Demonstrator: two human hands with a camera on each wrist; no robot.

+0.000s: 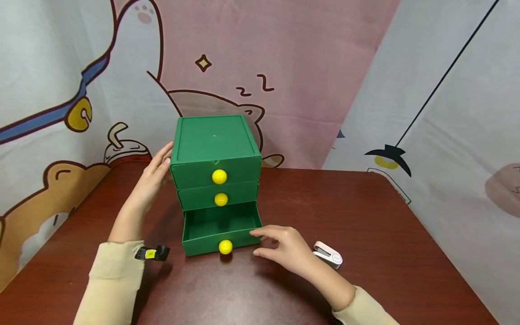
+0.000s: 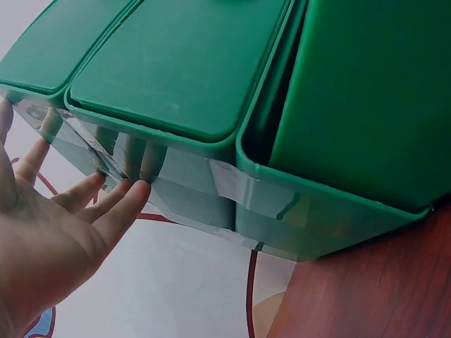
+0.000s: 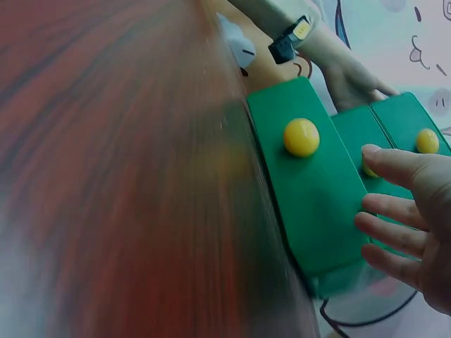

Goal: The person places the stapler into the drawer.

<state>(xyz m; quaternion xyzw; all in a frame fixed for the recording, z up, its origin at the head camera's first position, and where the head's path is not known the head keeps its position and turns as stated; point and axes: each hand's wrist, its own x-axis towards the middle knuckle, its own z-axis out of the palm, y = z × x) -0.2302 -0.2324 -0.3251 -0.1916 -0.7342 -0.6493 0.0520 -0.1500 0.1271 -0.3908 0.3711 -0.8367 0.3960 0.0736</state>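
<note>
A green box of three stacked drawers [image 1: 215,140] with yellow ball knobs stands on the table. Its bottom drawer [image 1: 203,244] is pulled out, and the part of its inside that shows holds nothing. My left hand [image 1: 152,174] rests against the box's left side, fingers spread and fairly straight, as the left wrist view also shows. Beside the right front corner of the bottom drawer is my right hand [image 1: 286,248], fingers loosely extended and thumb apart, with nothing between them. Whether its fingertips touch the drawer's edge I cannot tell.
A small white and pink stapler [image 1: 327,255] lies on the brown table [image 1: 386,253], just right of my right hand. Behind the table hangs a cloth [image 1: 304,81] printed with cartoon animals. A black strap device [image 1: 152,253] is on my left wrist.
</note>
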